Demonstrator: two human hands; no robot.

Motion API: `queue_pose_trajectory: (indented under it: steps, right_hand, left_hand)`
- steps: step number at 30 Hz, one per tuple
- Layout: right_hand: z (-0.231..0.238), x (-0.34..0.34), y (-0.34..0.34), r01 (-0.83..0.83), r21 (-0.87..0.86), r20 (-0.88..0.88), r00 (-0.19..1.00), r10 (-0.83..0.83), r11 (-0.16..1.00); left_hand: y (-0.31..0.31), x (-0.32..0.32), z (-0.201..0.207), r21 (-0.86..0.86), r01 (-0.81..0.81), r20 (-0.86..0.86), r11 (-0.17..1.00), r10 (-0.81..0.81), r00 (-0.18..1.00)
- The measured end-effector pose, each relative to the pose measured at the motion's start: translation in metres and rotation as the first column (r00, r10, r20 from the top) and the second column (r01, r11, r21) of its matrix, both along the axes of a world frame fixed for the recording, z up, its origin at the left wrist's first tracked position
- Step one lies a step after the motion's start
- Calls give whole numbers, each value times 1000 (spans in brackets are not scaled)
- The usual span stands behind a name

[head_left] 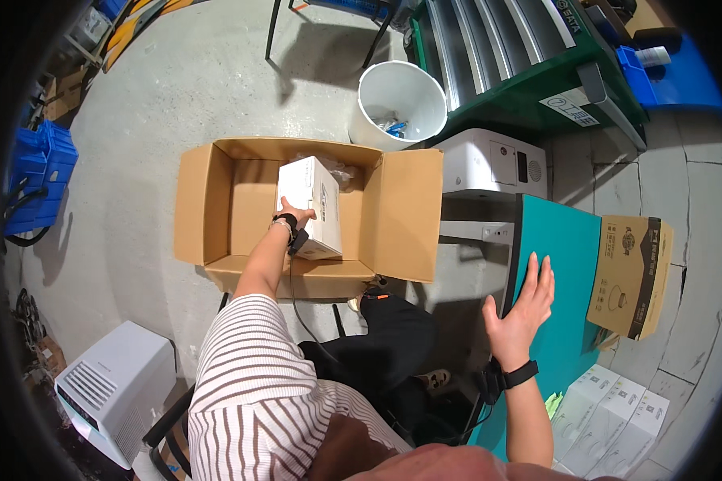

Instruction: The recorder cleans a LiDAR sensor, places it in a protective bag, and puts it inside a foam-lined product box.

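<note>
My left hand (298,215) grips the near upper part of a white box (300,181), thumb and fingers over its edge. That white box is inside a large open cardboard carton (253,184), whose flaps are folded outward. Crumpled clear plastic (342,172) lies behind the white box in the carton. My right hand (523,311) rests with fingers stretched out on the teal tabletop (555,276), close to its left edge, and holds nothing. Both wrists wear dark bands, and a cable trails from the left one.
A brown printed carton (630,272) and several white boxes (610,425) stand along the table's right side. Beyond the carton are a white bucket (401,100), a white appliance (493,164) and a green tool cabinet (489,92). Blue bins (44,180) and a white-grey machine (120,393) stand left.
</note>
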State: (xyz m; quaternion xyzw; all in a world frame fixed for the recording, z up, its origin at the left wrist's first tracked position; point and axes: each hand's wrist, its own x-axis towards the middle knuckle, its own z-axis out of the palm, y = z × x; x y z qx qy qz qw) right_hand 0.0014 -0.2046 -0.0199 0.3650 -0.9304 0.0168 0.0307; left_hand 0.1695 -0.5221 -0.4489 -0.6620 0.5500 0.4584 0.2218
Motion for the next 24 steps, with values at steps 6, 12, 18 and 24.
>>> queue_pose_trajectory:
  steps: [6, 12, 18, 24]
  right_hand:
    - [-7, -6, 14, 49, 29, -51, 998, -47, 998]
    - [-1, 0, -1, -38, -48, -23, 999, 37, 998]
    - [-4, -3, 3, 16, 18, -54, 998, -15, 1000]
    - [-8, 1, 3, 21, -23, -42, 999, -22, 1000]
  left_hand:
    - [21, 10, -32, 328, -87, -203, 941, 160, 966]
    - [17, 111, -121, 554, -417, -520, 721, 690, 504]
    - [54, 73, -130, 578, -492, -527, 651, 758, 384]
    - [84, 85, -129, 652, -452, -583, 609, 784, 214]
